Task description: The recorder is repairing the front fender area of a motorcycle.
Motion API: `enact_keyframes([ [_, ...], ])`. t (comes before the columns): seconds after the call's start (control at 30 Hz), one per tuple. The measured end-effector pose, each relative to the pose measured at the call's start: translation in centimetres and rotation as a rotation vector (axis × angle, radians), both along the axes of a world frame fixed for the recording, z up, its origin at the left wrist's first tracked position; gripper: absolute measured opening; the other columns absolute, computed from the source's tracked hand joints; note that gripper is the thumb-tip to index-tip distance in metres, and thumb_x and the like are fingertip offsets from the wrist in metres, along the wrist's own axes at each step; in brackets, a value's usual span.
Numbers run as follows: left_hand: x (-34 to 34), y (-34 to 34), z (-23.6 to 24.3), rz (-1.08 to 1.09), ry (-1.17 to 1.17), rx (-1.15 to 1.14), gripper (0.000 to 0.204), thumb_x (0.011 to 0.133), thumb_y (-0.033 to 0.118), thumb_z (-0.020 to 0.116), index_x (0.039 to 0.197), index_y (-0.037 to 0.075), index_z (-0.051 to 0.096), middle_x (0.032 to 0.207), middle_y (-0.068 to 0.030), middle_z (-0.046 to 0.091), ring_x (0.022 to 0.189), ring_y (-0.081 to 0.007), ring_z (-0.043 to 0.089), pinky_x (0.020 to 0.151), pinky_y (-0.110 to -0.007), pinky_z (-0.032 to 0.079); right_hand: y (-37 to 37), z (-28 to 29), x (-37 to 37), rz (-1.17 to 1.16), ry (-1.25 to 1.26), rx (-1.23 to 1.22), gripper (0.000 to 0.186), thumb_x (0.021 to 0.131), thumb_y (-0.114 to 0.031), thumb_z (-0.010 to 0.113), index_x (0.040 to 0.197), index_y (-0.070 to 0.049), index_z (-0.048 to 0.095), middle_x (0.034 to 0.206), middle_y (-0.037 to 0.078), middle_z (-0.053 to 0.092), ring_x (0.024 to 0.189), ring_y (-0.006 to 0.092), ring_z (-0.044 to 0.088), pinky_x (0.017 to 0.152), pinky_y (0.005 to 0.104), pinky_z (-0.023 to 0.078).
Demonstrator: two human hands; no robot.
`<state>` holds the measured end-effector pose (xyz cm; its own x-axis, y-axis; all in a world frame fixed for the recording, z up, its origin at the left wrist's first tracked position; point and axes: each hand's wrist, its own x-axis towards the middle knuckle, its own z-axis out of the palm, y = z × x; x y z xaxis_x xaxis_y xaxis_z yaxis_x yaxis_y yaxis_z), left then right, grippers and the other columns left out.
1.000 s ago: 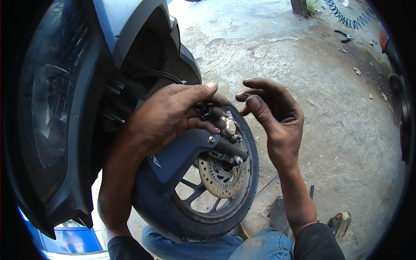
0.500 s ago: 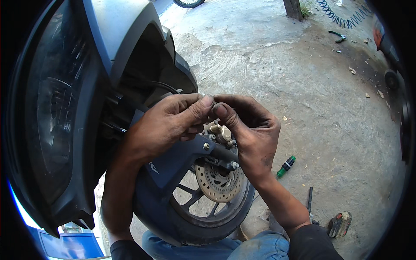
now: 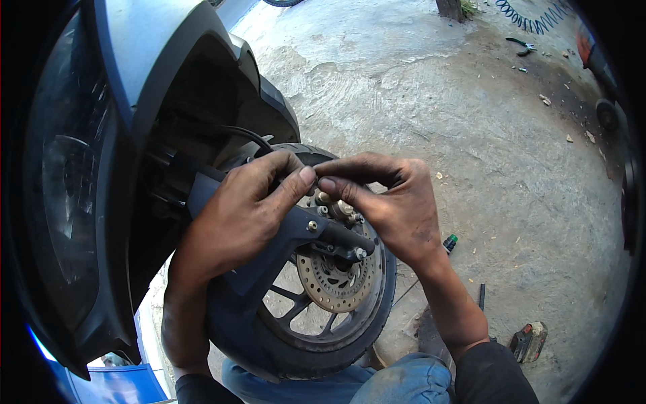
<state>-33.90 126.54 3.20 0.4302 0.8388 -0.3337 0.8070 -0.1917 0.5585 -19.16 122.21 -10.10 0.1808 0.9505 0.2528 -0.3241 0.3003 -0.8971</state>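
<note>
My left hand (image 3: 243, 202) and my right hand (image 3: 412, 214) meet above the front wheel of a motorbike, thumbs and forefingers pinched and fingertips almost touching. Whatever they pinch is too small or too hidden to make out. Just below the fingertips sits the brake caliper (image 3: 344, 207), gold-coloured and partly covered. Under it are the dark fork leg (image 3: 346, 237) and the drilled brake disc (image 3: 309, 286). A dark blue mudguard (image 3: 239, 303) lies below my left hand, over the black tyre (image 3: 323, 363).
The motorbike's front fairing with its headlight (image 3: 74, 182) fills the left side. On the concrete floor at right lie a green-and-black tool (image 3: 450, 243), a dark rod (image 3: 482, 296) and a black-and-grey block (image 3: 528, 342). Pliers (image 3: 522, 46) and a coiled hose (image 3: 538, 21) are farther off.
Both hands have shifted slightly left and down in the picture, still pinched together. More of the tyre and caliper shows. The view itself has moved a little, and my right arm now partly covers the green-and-black tool.
</note>
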Motion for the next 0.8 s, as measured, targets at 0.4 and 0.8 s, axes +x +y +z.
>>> enact_keyframes([
  [0.4, 1.8, -0.1, 0.1, -0.052, 0.274, 0.065, 0.035, 0.099, 0.031, 0.064, 0.09, -0.003, 0.063, 0.072, -0.0094, 0.06, 0.07, -0.0113, 0.054, 0.063, -0.032, 0.043, 1.2, -3.4, 0.3, 0.172, 0.02, -0.02, 0.019, 0.084, -0.015, 0.08, 0.097, -0.002, 0.078, 0.094, 0.011, 0.074, 0.08, 0.0147, 0.069, 0.074, 0.0293, 0.055],
  [0.8, 1.6, 0.8, 1.3, 0.307, 0.006, 0.673, 0.037, 0.102, 0.033, 0.06, 0.079, 0.004, 0.062, 0.07, -0.0001, 0.056, 0.066, -0.0081, 0.049, 0.064, -0.025, 0.038, 17.1, -9.9, -6.0, 0.263, 0.497, -0.477, 0.031, 0.087, -0.022, 0.078, 0.109, -0.001, 0.073, 0.093, 0.009, 0.074, 0.08, 0.0153, 0.067, 0.075, 0.0295, 0.055],
])
